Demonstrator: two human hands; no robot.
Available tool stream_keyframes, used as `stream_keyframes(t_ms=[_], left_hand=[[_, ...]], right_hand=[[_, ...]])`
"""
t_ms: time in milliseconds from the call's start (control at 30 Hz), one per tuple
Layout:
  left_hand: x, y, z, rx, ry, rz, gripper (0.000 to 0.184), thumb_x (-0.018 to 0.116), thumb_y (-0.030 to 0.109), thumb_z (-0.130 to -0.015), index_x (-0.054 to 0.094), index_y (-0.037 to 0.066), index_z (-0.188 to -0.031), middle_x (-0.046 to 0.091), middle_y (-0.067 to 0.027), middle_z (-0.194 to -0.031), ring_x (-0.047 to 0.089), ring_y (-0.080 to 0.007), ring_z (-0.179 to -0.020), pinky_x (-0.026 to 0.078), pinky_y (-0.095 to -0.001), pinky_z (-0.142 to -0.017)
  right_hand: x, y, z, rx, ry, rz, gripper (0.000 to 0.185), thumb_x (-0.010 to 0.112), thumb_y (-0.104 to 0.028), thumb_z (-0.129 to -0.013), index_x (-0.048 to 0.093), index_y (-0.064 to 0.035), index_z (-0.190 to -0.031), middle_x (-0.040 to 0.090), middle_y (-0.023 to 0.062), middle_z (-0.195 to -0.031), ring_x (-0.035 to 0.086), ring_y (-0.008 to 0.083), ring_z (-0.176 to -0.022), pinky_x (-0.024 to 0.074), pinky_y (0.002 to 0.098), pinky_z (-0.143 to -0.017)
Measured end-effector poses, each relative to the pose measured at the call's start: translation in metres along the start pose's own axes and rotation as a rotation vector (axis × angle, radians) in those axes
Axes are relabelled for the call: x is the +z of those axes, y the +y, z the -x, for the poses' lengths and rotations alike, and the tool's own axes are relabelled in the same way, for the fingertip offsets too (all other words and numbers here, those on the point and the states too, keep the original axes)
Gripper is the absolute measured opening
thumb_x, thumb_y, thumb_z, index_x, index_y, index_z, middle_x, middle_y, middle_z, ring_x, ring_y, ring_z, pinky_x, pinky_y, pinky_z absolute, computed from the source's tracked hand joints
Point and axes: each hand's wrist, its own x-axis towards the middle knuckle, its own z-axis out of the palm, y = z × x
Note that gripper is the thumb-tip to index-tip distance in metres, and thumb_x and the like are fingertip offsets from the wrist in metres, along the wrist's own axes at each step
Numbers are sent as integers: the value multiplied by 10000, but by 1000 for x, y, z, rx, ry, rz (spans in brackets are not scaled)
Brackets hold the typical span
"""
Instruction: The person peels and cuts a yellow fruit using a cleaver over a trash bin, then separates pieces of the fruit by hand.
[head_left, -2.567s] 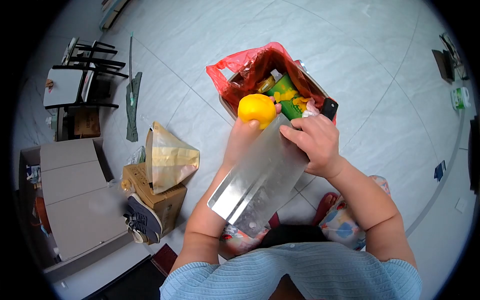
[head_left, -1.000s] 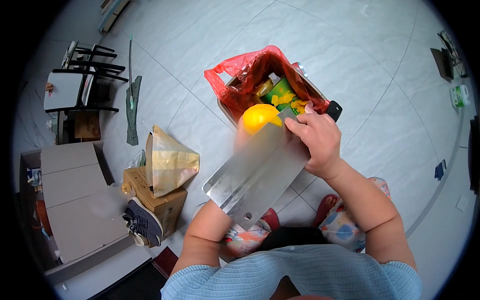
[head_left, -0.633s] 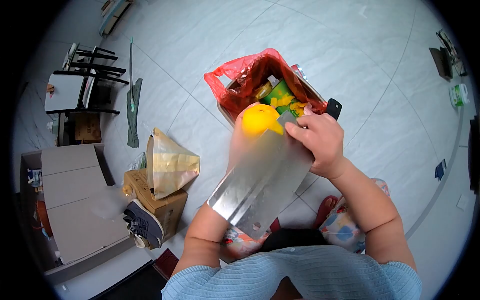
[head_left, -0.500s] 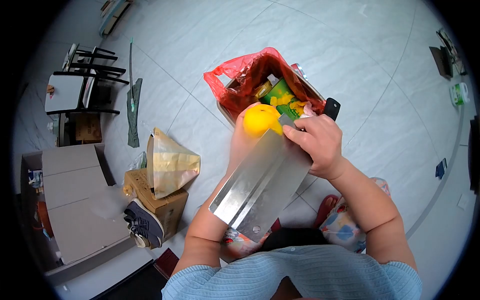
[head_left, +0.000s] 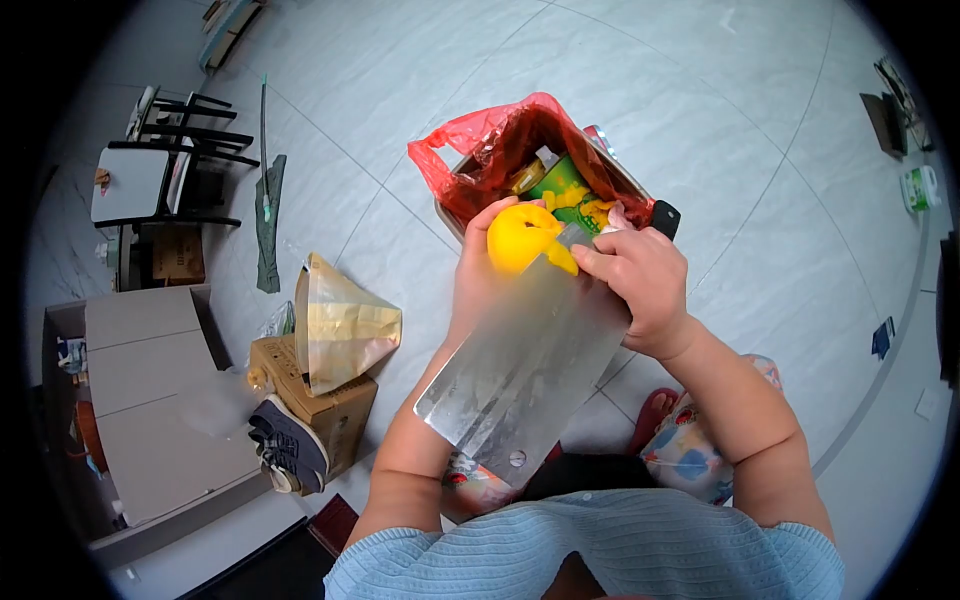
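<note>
My left hand [head_left: 474, 285] is closed round a smooth, round yellow fruit [head_left: 517, 238], whose exact kind I cannot make out. In my right hand [head_left: 642, 290] is a wide cleaver [head_left: 520, 365], gripped near the base of its blade. Its black handle [head_left: 665, 218] sticks out beyond my fist, and the broad blade slants down towards my lap. At the fruit, a loose flap of peel [head_left: 562, 258] lies by the blade's heel and my right thumb. Blade and fruit hide part of my left fingers.
Beneath my hands stands a bin lined with a red plastic bag [head_left: 480, 135], holding yellow peelings [head_left: 568, 198] and a green container [head_left: 550, 180]. To the left are a cardboard box [head_left: 345, 415], a paper bag [head_left: 345, 325], a dark shoe [head_left: 292, 440] and a folded umbrella [head_left: 268, 225].
The fruit has turned slightly in my left hand, and a flap of peel now hangs at its right side. The cleaver blade has tilted a little and its shine has dulled.
</note>
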Motion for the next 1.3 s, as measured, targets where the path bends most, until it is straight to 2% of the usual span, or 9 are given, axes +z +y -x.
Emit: stream_keyframes(t_ms=[167, 233, 367, 433, 800, 900, 933, 1100, 1300], left_hand=[[-4, -3, -1, 69, -71, 27, 637, 703, -44, -823, 366, 40, -1358, 490, -164, -1348, 556, -251, -1173, 475, -372, -1005], [-7, -4, -2, 103, -95, -41, 679, 752, 124, -830, 368, 69, -1387, 449, -209, -1399, 558, -314, -1194, 474, -431, -1032], [-14, -7, -5, 119, -128, -62, 661, 736, 133, -844, 367, 69, -1388, 441, -218, -1402, 549, -317, -1203, 465, -438, -1042], [-14, -8, -5, 94, -124, 86, 658, 739, -11, -800, 371, 41, -1343, 488, -171, -1348, 555, -253, -1169, 474, -362, -1011], [-41, -22, -9, 231, -174, -33, 605, 727, 81, -833, 397, 50, -1340, 492, -179, -1345, 565, -265, -1154, 473, -375, -1010], [-54, -7, 20, -130, -249, -809, 687, 786, 203, -761, 480, 35, -1353, 542, -155, -1329, 558, -239, -1194, 445, -384, -1036], [-55, -13, 20, -130, -249, -809, 687, 786, 203, -761, 480, 35, -1353, 542, -155, -1329, 558, -239, -1194, 445, -384, -1036], [-28, -12, -8, -92, -104, 154, 573, 678, 59, -864, 393, 48, -1361, 504, -154, -1343, 528, -237, -1236, 456, -374, -1034], [-23, 6, -11, 1, -104, 97, 669, 644, -122, -814, 340, 49, -1385, 471, -149, -1393, 549, -307, -1235, 495, -391, -996]], right_hand=[[1, 6, 0, 8, 10, 15, 367, 747, -236, -709, 667, -67, -1025, 627, 96, -828, 628, 262, -749, 482, 389, -678], [-1, 8, -1, 18, 7, 38, 374, 748, -243, -710, 663, -58, -1024, 634, 102, -835, 630, 266, -754, 480, 379, -679], [1, 10, 0, 23, 24, 49, 374, 743, -243, -711, 660, -49, -1019, 639, 108, -839, 633, 271, -758, 474, 369, -671], [4, 15, 2, 32, 38, 77, 373, 741, -245, -707, 657, -46, -1011, 638, 108, -837, 637, 270, -762, 466, 366, -658], [4, 15, 0, 154, 11, 91, 307, 715, -154, -711, 660, -39, -990, 640, 107, -829, 640, 276, -757, 468, 371, -647], [7, 25, 0, 237, 24, 112, 297, 706, -110, -700, 663, -44, -986, 653, 93, -835, 647, 271, -758, 474, 368, -643], [7, 27, -1, 292, 24, 128, 299, 701, -93, -693, 665, -47, -986, 659, 84, -836, 650, 269, -758, 478, 365, -640], [5, 23, -4, 172, 74, 14, 341, 713, -102, -665, 669, -58, -1001, 660, 75, -830, 649, 267, -747, 477, 352, -634], [2, 13, -5, -59, -48, 1, 338, 744, -214, -651, 688, -108, -967, 620, 60, -827, 614, 239, -725, 444, 373, -660]])
